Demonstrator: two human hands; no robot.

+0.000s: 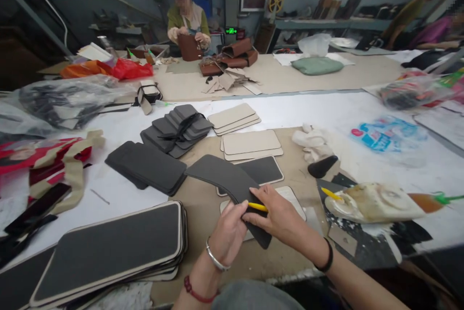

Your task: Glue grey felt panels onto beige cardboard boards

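Observation:
A dark grey, round-cornered panel, seemingly leather, is bent in a curve between my hands. My left hand is closed on its near edge, thumb uppermost. Across from it, my right hand pinches the panel's other edge. A thin yellow stick lies over the panel between both hands; which of them grips it I cannot tell. Beneath is a beige-edged dark panel, with a beige panel partly hidden by my right hand.
Stacks of dark panels and beige-bordered panels lie left. Beige panels sit ahead. On the right are a white glue bottle, another yellow stick and a crumpled white cloth. A person handles a brown bag across the table.

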